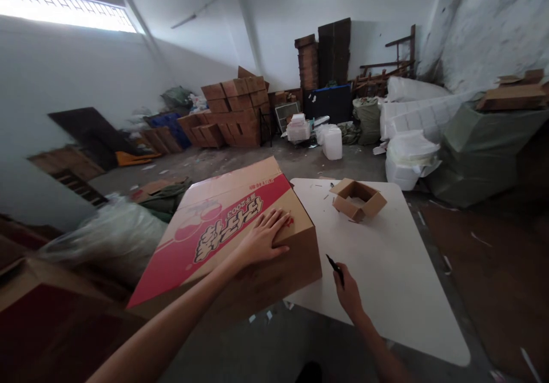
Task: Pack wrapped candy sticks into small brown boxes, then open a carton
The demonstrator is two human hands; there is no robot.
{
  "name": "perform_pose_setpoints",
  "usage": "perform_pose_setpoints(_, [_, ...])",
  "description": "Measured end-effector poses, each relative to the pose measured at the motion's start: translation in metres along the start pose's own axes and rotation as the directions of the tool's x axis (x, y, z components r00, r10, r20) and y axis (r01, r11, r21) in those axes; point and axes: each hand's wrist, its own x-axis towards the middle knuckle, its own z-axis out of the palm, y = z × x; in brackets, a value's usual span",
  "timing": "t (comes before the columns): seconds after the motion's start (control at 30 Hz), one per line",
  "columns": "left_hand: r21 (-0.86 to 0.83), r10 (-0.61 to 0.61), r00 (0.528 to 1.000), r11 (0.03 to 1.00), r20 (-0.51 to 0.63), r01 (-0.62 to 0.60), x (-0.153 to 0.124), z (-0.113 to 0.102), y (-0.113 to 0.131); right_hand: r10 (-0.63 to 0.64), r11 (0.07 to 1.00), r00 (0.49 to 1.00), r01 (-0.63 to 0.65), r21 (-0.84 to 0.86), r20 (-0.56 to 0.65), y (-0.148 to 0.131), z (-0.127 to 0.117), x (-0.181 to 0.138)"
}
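A large cardboard carton (223,191) with a red printed band and black lettering stands at the left end of the white table (398,280). My left hand (268,235) lies flat on its top near the right edge, fingers stretched out. Just right of the carton, above the table, my right hand (349,296) is closed around a slim black pen-like tool (333,264), its pointed end facing up and left. Whether it is a marker or a cutter cannot be made out. Farther back on the table sits a small open cardboard box (359,201) with its flaps up.
Bulky clear plastic bags (107,234) and another carton (38,326) lie to the left. Stacked brown cartons (240,111) stand at the far wall. On the right are white foam rolls (422,117) and a green wrapped bale (480,148). Paper scraps litter the floor.
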Motion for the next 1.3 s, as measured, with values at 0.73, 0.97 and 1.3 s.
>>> perform_pose_setpoints(0.73, [0.001,0.003,1.0,1.0,0.016,-0.003,0.001,-0.005,0.006,-0.04,0.994,0.999,0.037,-0.103,-0.029,-0.01,0.033,0.007])
perform_pose_setpoints(0.97, [0.008,-0.004,0.999,1.0,0.044,0.004,0.005,0.0,0.002,-0.02,0.992,0.997,0.011,-0.126,-0.076,0.0,0.039,0.006])
perform_pose_setpoints(1.3, [0.001,0.009,1.0,1.0,0.029,-0.009,0.012,0.001,0.001,0.009,0.965,1.0,-0.005,-0.263,0.013,0.032,0.042,-0.001])
